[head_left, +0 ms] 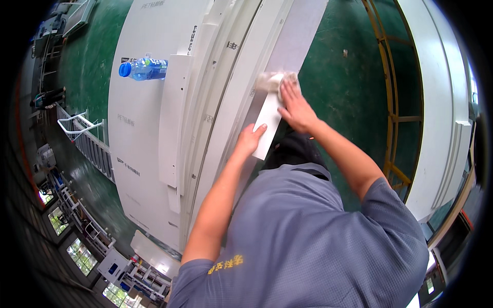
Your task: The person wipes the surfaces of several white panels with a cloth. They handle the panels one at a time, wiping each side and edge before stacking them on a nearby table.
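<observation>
A short white board (267, 126) lies at the near edge of a stack of long pale panels (226, 92), in front of my body. My left hand (250, 139) grips its left edge near the close end, with the thumb on top. My right hand (298, 108) presses an off-white cloth (280, 81) against the far end of the board. The cloth is bunched under the fingers, and its left part is smeared by motion. The far end of the board is hidden beneath it.
A clear bottle with a blue cap (144, 69) lies on the wide white sheet (138, 143) to the left. Beyond it stands a folding ladder (90, 138). On the right are a yellow metal frame (393, 102) and more stacked white panels (436, 102). The floor (344, 77) is green.
</observation>
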